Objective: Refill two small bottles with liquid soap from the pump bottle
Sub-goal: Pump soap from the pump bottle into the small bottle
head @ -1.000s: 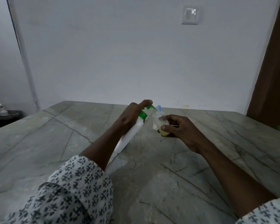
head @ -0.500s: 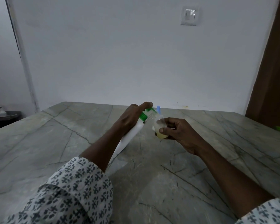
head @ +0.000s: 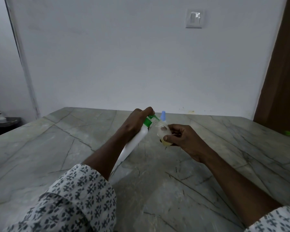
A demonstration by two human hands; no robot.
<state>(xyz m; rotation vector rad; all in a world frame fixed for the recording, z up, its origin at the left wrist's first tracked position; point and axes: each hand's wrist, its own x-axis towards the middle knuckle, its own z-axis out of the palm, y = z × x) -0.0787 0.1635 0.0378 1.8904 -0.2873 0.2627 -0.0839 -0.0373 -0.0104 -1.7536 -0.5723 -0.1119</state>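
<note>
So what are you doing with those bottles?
Soap is being moved from a big bottle into a little one. The left hand holds the white pump bottle tilted, with a finger on its green pump top. The right hand holds the small clear bottle up to the nozzle. A little yellowish soap sits at its bottom. Its blue cap hangs open. Both are held above the stone table.

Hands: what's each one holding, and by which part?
Left hand grips the tilted white pump bottle at its upper body, forefinger on the green pump. Right hand pinches the small clear bottle by its lower body.
</note>
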